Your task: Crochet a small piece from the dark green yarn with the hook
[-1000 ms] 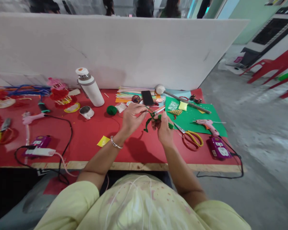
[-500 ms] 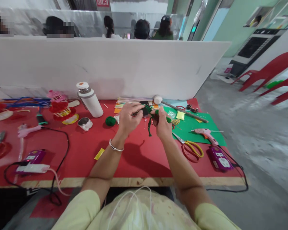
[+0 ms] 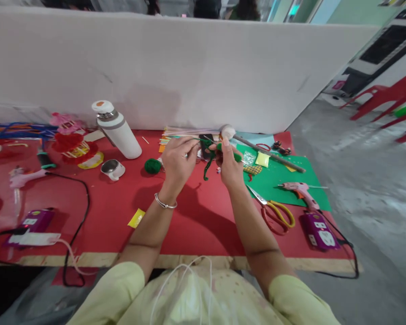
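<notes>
In the head view my left hand (image 3: 179, 161) is closed, its fingertips pinching green yarn. Opposite it, my right hand (image 3: 231, 168) grips a crochet hook by its green handle (image 3: 236, 155), with the thin shaft pointing left. Between the hands is a small green crocheted piece (image 3: 207, 168), whose narrow end curls downward. The right fingers also touch this piece; exactly how they hold it is partly hidden. A ball of green yarn (image 3: 152, 166) lies on the red tabletop, left of my left hand.
Scissors (image 3: 272, 211) and a pink glue gun (image 3: 299, 190) lie at the right, near a purple power box (image 3: 320, 231). A white thermos (image 3: 118, 131) and its metal-lined cup (image 3: 113, 169) stand left. Behind rises a white partition (image 3: 203, 72). Cables cross the left side.
The camera view has tilted downward. My fingertips have drawn slightly apart, with the green yarn between them, and the dangling crocheted end has swung a little left.
</notes>
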{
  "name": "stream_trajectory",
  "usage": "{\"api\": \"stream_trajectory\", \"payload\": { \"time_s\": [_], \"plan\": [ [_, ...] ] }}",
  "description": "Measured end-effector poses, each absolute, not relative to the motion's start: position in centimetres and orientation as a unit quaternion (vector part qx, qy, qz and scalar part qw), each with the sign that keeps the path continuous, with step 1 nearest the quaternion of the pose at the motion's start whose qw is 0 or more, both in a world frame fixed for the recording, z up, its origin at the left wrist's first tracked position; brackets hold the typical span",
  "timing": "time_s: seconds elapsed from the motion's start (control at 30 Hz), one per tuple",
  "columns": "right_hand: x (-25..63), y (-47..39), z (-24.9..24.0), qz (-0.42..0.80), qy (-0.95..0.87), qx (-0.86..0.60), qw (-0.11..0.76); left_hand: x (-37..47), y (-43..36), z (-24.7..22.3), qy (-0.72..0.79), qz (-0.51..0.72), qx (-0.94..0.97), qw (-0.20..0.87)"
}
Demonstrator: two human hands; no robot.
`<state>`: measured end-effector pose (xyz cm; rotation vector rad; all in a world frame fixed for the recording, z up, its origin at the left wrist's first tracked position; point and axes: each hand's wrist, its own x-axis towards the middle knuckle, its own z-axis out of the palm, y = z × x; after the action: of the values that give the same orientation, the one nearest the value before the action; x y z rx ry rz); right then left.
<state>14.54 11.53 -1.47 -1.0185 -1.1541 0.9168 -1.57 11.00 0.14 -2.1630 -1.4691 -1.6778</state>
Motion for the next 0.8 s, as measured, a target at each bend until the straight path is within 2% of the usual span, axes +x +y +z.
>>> {"api": "stream_trajectory", "payload": {
  "time_s": [0.13, 0.4, 0.8],
  "plan": [
    [14.6, 12.2, -2.0, 0.428, -0.493, -0.433, 0.622, -1.6, 11.5, 0.1, -0.454, -0.569, -0.685, -0.029],
    [14.3, 11.7, -1.8, 0.443, -0.494, -0.430, 0.613, -1.6, 11.5, 0.2, -0.442, -0.589, -0.675, -0.049],
    [14.1, 11.2, -1.2, 0.477, -0.484, -0.401, 0.614, -1.0, 11.3, 0.2, -0.424, -0.643, -0.568, -0.291]
  ]
}}
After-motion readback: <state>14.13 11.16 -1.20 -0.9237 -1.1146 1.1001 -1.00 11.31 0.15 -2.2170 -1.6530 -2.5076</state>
